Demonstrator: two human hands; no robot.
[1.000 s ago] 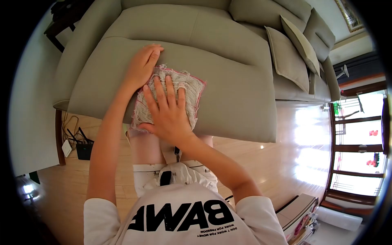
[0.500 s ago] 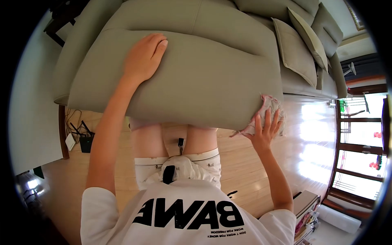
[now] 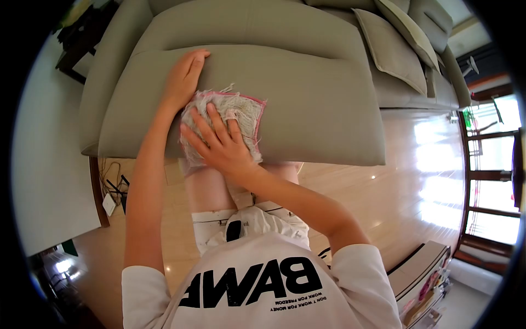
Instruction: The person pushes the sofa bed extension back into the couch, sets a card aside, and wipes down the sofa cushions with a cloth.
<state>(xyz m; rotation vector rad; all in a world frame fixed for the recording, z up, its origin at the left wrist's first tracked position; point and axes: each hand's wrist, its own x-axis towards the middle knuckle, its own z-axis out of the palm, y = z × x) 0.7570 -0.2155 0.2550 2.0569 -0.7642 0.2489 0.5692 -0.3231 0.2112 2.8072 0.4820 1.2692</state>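
Note:
A shaggy grey-white cloth (image 3: 249,118) with a pink edge lies spread on the front part of the grey-green sofa seat (image 3: 312,104). My right hand (image 3: 222,145) presses flat on it with the fingers spread, and one fingertip sits among its loose threads. Just left of the cloth, my left hand (image 3: 183,79) rests on the seat, its fingers stretched out and nothing held in it.
Two cushions (image 3: 389,49) lean at the sofa's right. A dark table (image 3: 82,55) stands at the upper left. Cables and a white box (image 3: 109,205) are on the wooden floor at left. At the lower right is a low shelf (image 3: 419,268).
Half a second ago my right hand was with the cloth at the seat's front right corner; both are now back beside my left hand. My left hand has stayed on the seat.

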